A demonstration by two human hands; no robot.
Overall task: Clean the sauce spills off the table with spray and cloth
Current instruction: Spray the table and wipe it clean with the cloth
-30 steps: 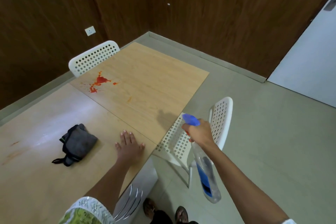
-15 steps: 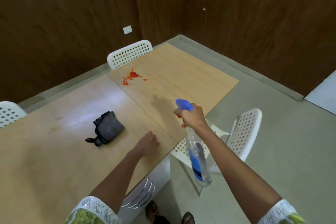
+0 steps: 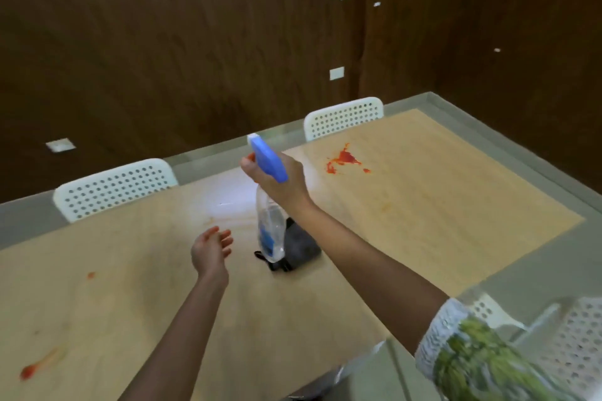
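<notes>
Nearest on the wooden table [image 3: 439, 221], the left hand [image 3: 210, 249] hovers, fingers relaxed and empty. Just beyond it, a grey cloth [image 3: 301, 246] lies behind the spray bottle [image 3: 268, 205], gripped by the right hand [image 3: 280, 181]. Beyond the cloth sits the red sauce spill [image 3: 343, 159]; best to aim the nozzle there before squeezing.

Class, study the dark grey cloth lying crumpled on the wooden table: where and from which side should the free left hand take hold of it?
Judging by its pose, grip the dark grey cloth at its raised bunched middle, pinching from above. The clear spray bottle with the blue trigger head, held by the right hand, hangs in front of its left part, so the left hand should probably come over the near edge.
</notes>
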